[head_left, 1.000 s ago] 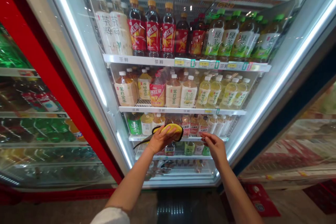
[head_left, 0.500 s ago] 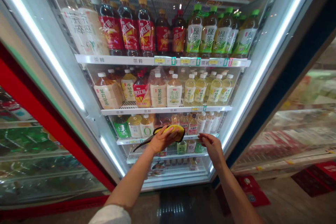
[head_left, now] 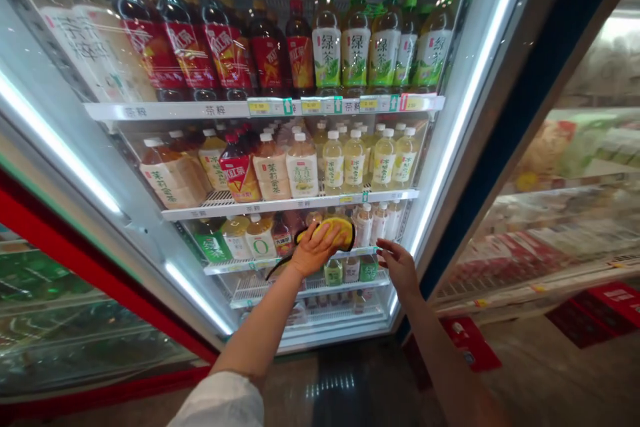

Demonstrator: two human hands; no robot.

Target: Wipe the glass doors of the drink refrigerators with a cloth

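Observation:
My left hand (head_left: 315,250) lies over a yellow cloth (head_left: 344,230) with a dark edge, fingers spread along it and the cloth beneath the palm. A dark strip of its border hangs out at the wrist side. Both are in front of the lower-middle shelves of a lit drinks fridge, seemingly against its glass door (head_left: 300,33), where faint reflections show. Whether the cloth touches the glass is hard to make out. To the right, my right hand (head_left: 400,267) is held up near the fridge's right side, fingers apart and slightly bent, holding nothing.
Behind the glass, shelves (head_left: 280,205) carry rows of tea bottles (head_left: 327,47). Bright light strips (head_left: 480,73) run up both sides. A red-framed fridge (head_left: 100,267) adjoins on the left. At right stand stocked open shelves (head_left: 530,240), with red boxes (head_left: 595,313) low down.
My left hand and the cloth have moved right relative to the bottles. The view has turned slightly, so the shelves sit further left. My right hand stays near the fridge's right side.

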